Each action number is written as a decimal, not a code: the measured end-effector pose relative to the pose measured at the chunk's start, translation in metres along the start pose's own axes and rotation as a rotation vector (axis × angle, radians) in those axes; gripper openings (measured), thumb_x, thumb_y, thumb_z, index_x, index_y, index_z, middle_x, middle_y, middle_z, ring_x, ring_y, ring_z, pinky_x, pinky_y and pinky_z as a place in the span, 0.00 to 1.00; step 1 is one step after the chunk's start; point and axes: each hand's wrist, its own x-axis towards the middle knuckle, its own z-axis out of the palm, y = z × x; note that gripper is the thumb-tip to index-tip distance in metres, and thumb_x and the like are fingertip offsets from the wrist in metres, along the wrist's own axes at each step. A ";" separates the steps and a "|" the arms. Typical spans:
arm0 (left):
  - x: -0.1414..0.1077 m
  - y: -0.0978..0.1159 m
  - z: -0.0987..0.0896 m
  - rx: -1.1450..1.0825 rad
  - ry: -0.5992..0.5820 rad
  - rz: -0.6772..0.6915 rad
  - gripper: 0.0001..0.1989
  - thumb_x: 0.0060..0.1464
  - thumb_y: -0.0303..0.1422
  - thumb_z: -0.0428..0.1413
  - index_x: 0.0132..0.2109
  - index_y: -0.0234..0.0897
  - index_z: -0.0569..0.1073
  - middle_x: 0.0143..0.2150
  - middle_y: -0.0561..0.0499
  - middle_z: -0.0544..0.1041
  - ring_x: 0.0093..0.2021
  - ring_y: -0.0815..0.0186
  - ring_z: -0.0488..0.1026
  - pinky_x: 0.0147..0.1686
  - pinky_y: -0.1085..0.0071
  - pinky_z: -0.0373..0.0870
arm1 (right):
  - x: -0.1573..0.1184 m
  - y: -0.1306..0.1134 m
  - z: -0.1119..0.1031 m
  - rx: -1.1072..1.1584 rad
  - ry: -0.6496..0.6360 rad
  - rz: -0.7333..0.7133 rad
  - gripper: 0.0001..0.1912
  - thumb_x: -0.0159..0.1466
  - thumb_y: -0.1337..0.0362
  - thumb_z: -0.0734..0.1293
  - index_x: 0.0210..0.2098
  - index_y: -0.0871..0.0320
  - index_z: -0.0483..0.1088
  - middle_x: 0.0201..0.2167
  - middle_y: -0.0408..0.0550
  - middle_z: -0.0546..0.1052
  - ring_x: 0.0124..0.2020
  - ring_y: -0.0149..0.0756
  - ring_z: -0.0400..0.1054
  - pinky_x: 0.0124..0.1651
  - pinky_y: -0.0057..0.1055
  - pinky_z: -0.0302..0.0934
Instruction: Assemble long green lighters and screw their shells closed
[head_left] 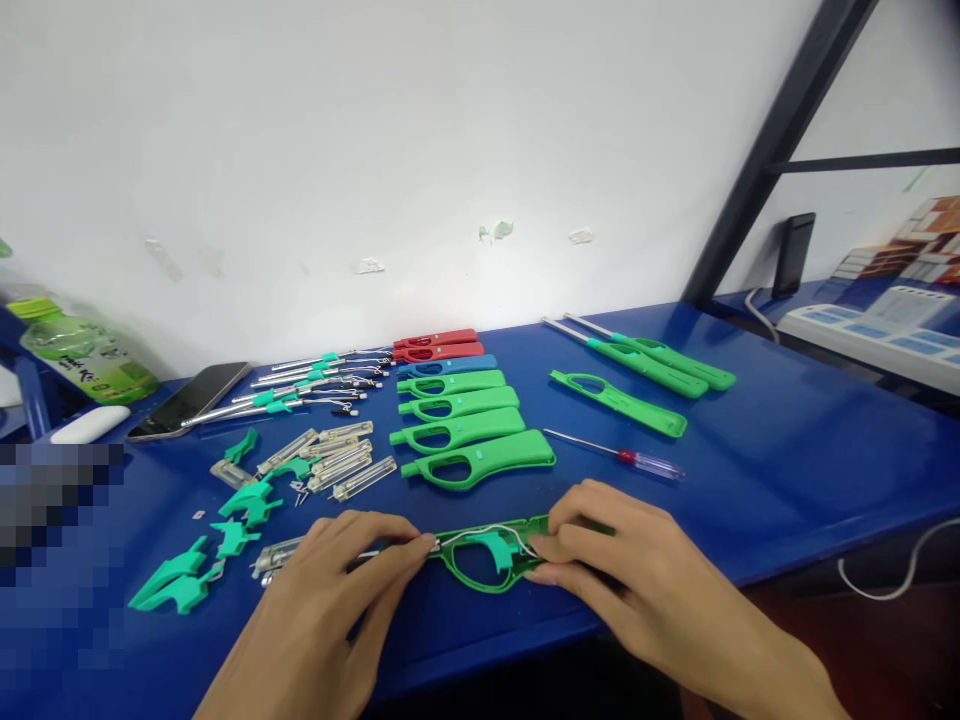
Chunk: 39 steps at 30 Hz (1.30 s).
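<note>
At the table's front edge lies an opened green lighter casing (480, 586) with a teal trigger (498, 551) seated in it. A thin white wire (480, 532) runs over the trigger. My left hand (352, 570) is closed, thumb and finger pinching the metal tube (369, 554) where it meets the casing's front end. My right hand (607, 550) is closed around the casing's handle part, fingertips by the wire; what lies beneath them is hidden. Close to my left hand are clear fuel tanks (364, 480), one partly covered (281, 552), and loose teal triggers (176, 585).
Behind are several green casings (517, 455), a blue one (469, 365) and red ones (457, 350). Metal tubes with wires (247, 407) lie left, near a phone (191, 400) and bottle (90, 355). Rightward are a screwdriver (649, 464), a casing half (645, 412) and long lighters (652, 365).
</note>
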 end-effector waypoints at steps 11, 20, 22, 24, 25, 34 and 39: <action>0.003 0.006 0.002 -0.075 -0.002 -0.070 0.16 0.77 0.36 0.50 0.48 0.47 0.83 0.46 0.52 0.82 0.40 0.69 0.84 0.40 0.78 0.80 | -0.001 0.001 0.001 0.054 -0.001 0.039 0.07 0.78 0.62 0.66 0.41 0.52 0.74 0.42 0.44 0.76 0.42 0.36 0.73 0.44 0.33 0.67; -0.006 0.004 0.005 -0.111 -0.020 -0.109 0.14 0.76 0.32 0.50 0.54 0.46 0.80 0.47 0.50 0.81 0.43 0.66 0.82 0.43 0.73 0.81 | 0.000 0.004 0.002 0.008 0.054 0.033 0.02 0.76 0.62 0.69 0.46 0.47 0.76 0.49 0.45 0.78 0.49 0.39 0.73 0.53 0.38 0.69; -0.005 0.005 0.004 -0.076 -0.023 -0.078 0.14 0.75 0.30 0.50 0.54 0.46 0.80 0.46 0.51 0.81 0.43 0.66 0.82 0.44 0.72 0.81 | 0.000 0.004 0.002 0.017 0.050 0.044 0.02 0.76 0.61 0.69 0.47 0.46 0.75 0.48 0.44 0.78 0.50 0.39 0.73 0.53 0.38 0.69; -0.005 0.008 0.003 -0.029 -0.016 -0.069 0.14 0.75 0.29 0.50 0.56 0.46 0.79 0.47 0.51 0.82 0.44 0.65 0.83 0.46 0.70 0.82 | -0.001 0.004 0.001 0.014 0.047 0.055 0.04 0.76 0.59 0.70 0.49 0.44 0.74 0.48 0.43 0.79 0.50 0.39 0.74 0.53 0.38 0.69; -0.004 0.009 0.003 -0.002 -0.010 -0.076 0.14 0.75 0.30 0.50 0.58 0.46 0.78 0.48 0.51 0.83 0.45 0.64 0.83 0.47 0.68 0.82 | -0.001 0.003 0.001 0.007 0.049 0.059 0.06 0.75 0.58 0.70 0.51 0.44 0.73 0.48 0.43 0.79 0.51 0.39 0.74 0.53 0.38 0.70; -0.006 -0.044 -0.036 0.268 0.126 -0.146 0.13 0.74 0.40 0.52 0.52 0.45 0.81 0.46 0.50 0.86 0.44 0.59 0.85 0.45 0.66 0.81 | -0.002 0.003 0.000 -0.095 0.158 0.028 0.11 0.76 0.56 0.67 0.58 0.42 0.71 0.50 0.42 0.81 0.53 0.39 0.77 0.54 0.34 0.71; -0.017 -0.075 -0.065 0.240 -0.054 -0.320 0.22 0.68 0.52 0.50 0.43 0.49 0.85 0.41 0.51 0.87 0.39 0.54 0.86 0.37 0.63 0.81 | 0.001 0.002 0.000 -0.111 0.170 0.007 0.08 0.76 0.57 0.67 0.54 0.44 0.73 0.50 0.41 0.80 0.52 0.35 0.78 0.53 0.29 0.72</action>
